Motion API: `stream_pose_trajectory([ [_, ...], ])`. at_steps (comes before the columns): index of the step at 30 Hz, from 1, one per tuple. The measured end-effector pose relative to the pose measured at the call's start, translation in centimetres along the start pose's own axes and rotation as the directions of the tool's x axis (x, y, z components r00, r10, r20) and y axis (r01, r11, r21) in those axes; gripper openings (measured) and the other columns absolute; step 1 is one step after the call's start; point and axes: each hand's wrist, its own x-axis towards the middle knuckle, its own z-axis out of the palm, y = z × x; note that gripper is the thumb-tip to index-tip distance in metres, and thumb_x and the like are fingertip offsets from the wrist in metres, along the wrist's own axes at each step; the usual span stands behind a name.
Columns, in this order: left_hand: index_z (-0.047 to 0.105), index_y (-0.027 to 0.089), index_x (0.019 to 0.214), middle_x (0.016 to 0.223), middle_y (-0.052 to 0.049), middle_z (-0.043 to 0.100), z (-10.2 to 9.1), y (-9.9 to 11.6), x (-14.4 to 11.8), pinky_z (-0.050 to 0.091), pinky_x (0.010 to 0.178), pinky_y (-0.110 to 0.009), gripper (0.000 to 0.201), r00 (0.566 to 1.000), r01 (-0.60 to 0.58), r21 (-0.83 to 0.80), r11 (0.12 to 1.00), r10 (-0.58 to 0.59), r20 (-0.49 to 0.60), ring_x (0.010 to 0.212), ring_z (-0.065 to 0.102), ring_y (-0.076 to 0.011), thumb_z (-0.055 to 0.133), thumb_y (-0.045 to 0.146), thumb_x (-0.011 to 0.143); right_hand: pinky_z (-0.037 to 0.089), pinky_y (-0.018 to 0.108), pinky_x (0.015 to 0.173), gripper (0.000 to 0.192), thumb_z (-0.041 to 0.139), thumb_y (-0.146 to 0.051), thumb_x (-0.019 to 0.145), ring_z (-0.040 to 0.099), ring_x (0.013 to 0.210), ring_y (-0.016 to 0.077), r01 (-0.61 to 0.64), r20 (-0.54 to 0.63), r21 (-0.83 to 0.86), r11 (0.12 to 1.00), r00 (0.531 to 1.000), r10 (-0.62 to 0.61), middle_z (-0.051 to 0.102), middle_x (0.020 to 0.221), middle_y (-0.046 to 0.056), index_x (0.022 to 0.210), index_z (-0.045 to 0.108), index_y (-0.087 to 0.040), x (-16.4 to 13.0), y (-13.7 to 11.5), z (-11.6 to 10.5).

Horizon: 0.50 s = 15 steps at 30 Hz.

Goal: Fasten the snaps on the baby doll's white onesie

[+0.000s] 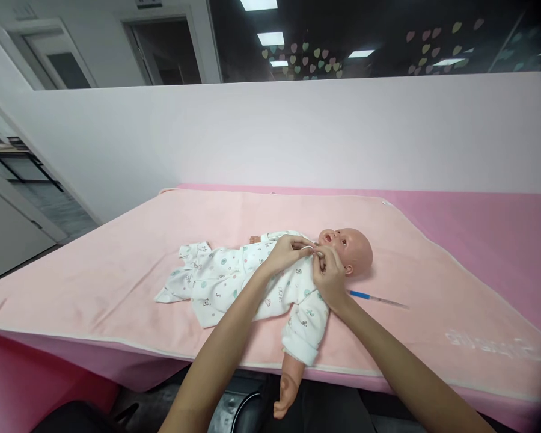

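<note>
A bald baby doll (358,248) lies on its back, head to the right and feet end to the left. It wears white printed baby clothes (228,270) with long sleeves; one arm (290,385) hangs over the near edge. My left hand (289,252) pinches the neckline of the shirt just under the doll's chin, fingers closed. Right beside it, my right hand (329,275) is also closed in a pinch on the neckline, its fingertips almost meeting the left ones. Whatever fastening lies between the fingertips is too small to make out.
A peach blanket (117,258) with a pale edge covers the pink table (491,246). Close to my right wrist lies a thin blue-and-clear stick like a thermometer or pen (374,297). A white low wall (297,132) stands behind, with dark glass above it.
</note>
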Motion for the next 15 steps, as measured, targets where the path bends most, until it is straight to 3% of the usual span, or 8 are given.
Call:
stream_pose_trajectory([
  [8,0.068,0.010,0.094,0.084,-0.009,0.069,-0.25,-0.16,0.09,0.047,0.072,-0.025,0.029,0.997,0.074,-0.032,0.997,-0.075,-0.009,0.081,0.063,-0.0176,0.062,0.027,0.071,0.051,0.029,0.071,0.018,0.043,-0.013,0.085,0.059,0.081,0.0149,0.030,0.027,-0.035,0.999,0.999,-0.029,0.061,0.091,0.006,0.099,0.053,-0.018,-0.28,0.17,0.03],
  [15,0.068,0.010,0.091,0.085,-0.009,0.069,-0.52,0.40,-0.19,0.046,0.069,-0.023,0.028,0.998,0.016,-0.002,1.000,-0.016,0.066,0.078,0.062,-0.0163,0.064,0.028,0.070,0.051,0.031,0.072,0.018,0.042,-0.014,0.086,0.059,0.086,0.0163,0.044,0.003,-0.044,0.998,0.999,-0.044,0.061,0.091,0.007,0.100,0.053,-0.018,-0.41,0.37,-0.05],
])
